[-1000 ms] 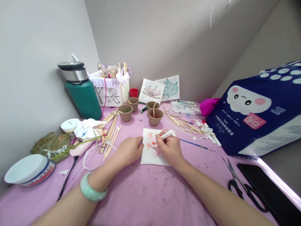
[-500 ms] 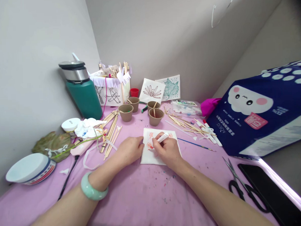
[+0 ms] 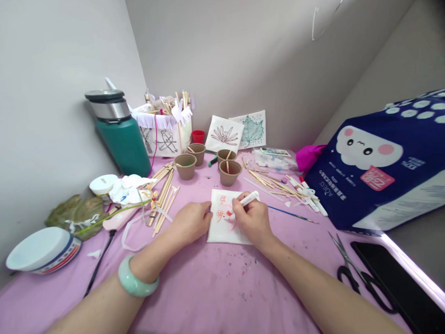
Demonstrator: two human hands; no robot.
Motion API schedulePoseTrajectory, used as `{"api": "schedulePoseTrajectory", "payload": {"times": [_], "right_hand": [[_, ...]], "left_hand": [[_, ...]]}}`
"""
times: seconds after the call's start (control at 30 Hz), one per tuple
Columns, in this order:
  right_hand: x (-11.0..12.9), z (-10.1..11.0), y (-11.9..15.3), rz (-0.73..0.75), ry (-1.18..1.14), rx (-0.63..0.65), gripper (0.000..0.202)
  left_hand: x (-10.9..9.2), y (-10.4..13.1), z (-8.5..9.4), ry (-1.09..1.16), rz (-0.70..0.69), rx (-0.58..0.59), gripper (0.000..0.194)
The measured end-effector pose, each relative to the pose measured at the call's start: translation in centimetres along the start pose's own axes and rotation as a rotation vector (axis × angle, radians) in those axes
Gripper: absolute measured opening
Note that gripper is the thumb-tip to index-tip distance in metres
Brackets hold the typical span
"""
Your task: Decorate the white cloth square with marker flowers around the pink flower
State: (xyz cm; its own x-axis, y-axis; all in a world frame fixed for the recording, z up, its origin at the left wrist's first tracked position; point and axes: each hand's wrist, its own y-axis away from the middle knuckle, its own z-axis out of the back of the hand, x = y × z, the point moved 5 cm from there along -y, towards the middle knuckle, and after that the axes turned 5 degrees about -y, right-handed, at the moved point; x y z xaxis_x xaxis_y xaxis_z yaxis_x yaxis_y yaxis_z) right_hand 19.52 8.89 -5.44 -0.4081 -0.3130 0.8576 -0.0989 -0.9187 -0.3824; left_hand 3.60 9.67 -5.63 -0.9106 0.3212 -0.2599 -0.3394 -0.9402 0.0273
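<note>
A small white canvas panel [image 3: 222,234] lies flat on the table, with red-orange flower-like lines drawn on it. My right hand [image 3: 255,222] is closed around a white marker [image 3: 250,198] and rests over the canvas's right part; the fingers hide the marker's tip. At the canvas's left edge is my left hand [image 3: 191,221], fingers curled, with the thumb and fingers gripping that edge. A pale green bangle [image 3: 137,281] circles my left wrist.
Brown pots [image 3: 230,173] stand behind the canvas, near two drawn panels [image 3: 225,134]. Wooden sticks [image 3: 165,198] lie to the left, beside a teal bottle [image 3: 123,146] and a bowl [image 3: 43,249]. To the right are a paintbrush [image 3: 293,214], scissors [image 3: 352,269], a phone [image 3: 394,283] and a blue bag [image 3: 383,181].
My right hand has shifted right with the marker, which leans further over. More of the red drawing in the middle of the canvas shows. My left hand has stayed at the edge.
</note>
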Motion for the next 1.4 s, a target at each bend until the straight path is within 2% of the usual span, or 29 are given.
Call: {"api": "schedulePoseTrajectory", "payload": {"times": [0.47,0.63,0.77,0.93,1.4], "right_hand": [[0.1,-1.0,0.5,0.064,0.076,0.097,0.023],[0.5,-1.6,0.9,-0.001,-0.006,0.152,0.023],[0.2,-0.9,0.5,-0.028,-0.095,0.067,0.024],[-0.4,0.3,-0.3,-0.015,-0.021,-0.058,0.025],[-0.1,-0.4,-0.1,0.018,-0.019,0.039,0.022]], "left_hand": [[0.0,0.1,0.2,0.026,0.018,0.011,0.029],[-0.1,0.1,0.2,0.029,0.028,0.018,0.028],[-0.1,0.2,0.3,0.029,0.025,0.009,0.028],[-0.1,0.1,0.2,0.025,0.023,0.003,0.026],[0.1,-0.1,0.1,0.028,-0.005,-0.005,0.028]]}}
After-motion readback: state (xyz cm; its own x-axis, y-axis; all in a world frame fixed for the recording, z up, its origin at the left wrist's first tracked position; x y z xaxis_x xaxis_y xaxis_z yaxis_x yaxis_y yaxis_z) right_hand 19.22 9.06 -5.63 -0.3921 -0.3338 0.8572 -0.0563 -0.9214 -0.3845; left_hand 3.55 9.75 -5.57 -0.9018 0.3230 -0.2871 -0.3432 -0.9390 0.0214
